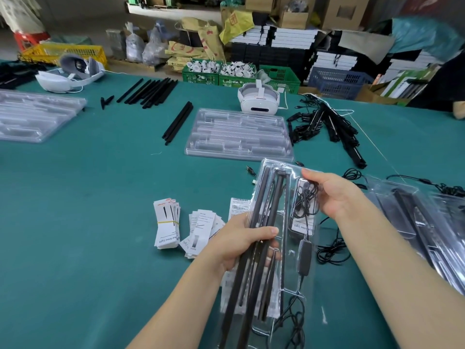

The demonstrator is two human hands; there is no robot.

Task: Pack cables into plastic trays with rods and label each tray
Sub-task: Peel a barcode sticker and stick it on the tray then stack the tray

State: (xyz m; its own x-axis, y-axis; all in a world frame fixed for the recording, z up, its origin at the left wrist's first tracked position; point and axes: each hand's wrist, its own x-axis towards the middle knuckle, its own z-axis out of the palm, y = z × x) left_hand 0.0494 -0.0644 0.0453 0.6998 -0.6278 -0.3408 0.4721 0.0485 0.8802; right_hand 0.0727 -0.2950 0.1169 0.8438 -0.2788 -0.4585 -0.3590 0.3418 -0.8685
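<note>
Clearly the packing step is in hand: a clear plastic tray is held up off the green tabletop near its front edge, already loaded with long black rods in its left channels. The left hand grips the tray's left side, thumb clamped over the rods and fingers curled underneath. The right hand holds the tray's upper right part, its fingers pressing a coiled black cable into the right-hand compartment, where a printed label reading "Grow Light" already lies. The cable's inline box rests lower in the tray, and the rest of the lead trails loose past the tray's near end. My judgement is that the cable is only partly seated, so the next move calls for tucking the trailing lead into the compartment, then setting the tray down. Whether this tray needs a further label I cannot tell. Bundled label cards lie on the tabletop just left of the left hand. An empty tray waits further back near the middle, with spare rods beside its left edge and a heap of cables to its right.
</note>
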